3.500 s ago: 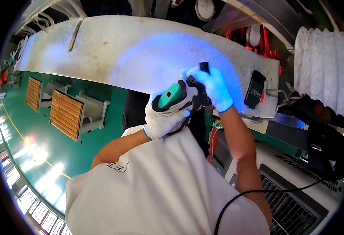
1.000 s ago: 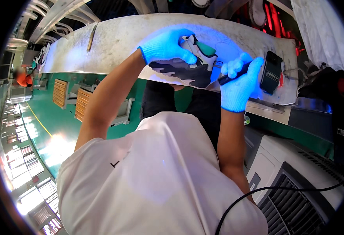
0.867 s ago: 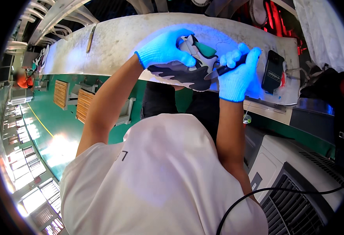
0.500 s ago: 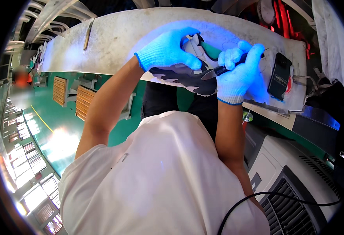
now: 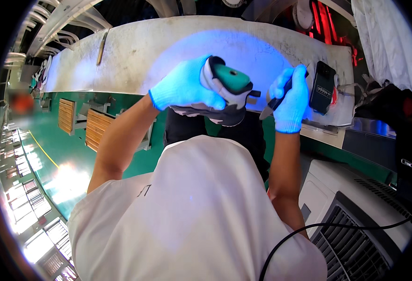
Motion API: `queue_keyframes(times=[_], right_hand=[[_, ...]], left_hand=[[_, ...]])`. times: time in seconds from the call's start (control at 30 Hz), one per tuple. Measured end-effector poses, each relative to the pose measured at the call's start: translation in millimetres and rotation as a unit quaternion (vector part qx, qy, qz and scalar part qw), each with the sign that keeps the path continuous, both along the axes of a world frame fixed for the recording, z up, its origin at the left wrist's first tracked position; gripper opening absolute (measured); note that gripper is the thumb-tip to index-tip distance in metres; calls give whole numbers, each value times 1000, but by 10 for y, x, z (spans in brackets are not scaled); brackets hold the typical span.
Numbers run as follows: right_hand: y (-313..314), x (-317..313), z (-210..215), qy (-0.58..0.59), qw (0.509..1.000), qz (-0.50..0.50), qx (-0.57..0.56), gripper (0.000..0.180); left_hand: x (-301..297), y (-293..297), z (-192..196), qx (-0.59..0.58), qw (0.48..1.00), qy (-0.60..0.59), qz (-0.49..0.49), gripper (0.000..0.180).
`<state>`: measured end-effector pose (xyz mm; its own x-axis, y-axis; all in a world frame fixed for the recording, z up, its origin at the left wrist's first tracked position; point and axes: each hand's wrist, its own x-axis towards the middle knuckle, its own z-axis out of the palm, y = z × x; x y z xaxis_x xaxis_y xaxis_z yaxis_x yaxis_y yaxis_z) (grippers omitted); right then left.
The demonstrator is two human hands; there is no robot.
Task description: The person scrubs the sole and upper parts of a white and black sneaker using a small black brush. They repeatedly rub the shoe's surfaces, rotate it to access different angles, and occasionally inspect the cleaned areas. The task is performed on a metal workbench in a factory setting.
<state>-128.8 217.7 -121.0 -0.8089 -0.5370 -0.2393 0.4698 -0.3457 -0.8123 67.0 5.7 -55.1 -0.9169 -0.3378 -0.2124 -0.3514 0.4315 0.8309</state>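
We have tipped the shoe (image 5: 224,91) upright above the bench (image 5: 135,51); our left hand (image 5: 185,86) clasps it, our right hand (image 5: 290,98) beside it grips a dark tool (image 5: 274,100).

Person wears a white short-sleeved T-shirt, forearms bare below the sleeves, and knit gloves glowing blue on the left hand (image 5: 185,89) and right hand (image 5: 291,100).

Both arms are up mid-frame, bare forearms, blue gloves on. Left hand (image 5: 183,88) is curled tight, palm wrapped round its load. Right hand (image 5: 291,97) is fisted, wrist bent, just right of centre.
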Motion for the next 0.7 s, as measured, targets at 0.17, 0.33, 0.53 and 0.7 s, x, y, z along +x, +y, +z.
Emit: queue_keyframes(times=[0.17, 0.33, 0.53, 0.7], right_hand=[[242, 330, -114, -19, 999, 36, -16, 46], [-208, 415, -195, -15, 995, 23, -98, 41], [-676, 447, -144, 47, 989, 93, -102, 33], [-713, 371, -159, 135, 979, 155, 4, 34]], left_hand=[[448, 178, -98, -189, 965, 150, 105, 79], [550, 45, -538, -293, 905, 291, 101, 75], [685, 141, -534, -423, 834, 352, -36, 31], [696, 118, -602, -433, 820, 372, -49, 29]])
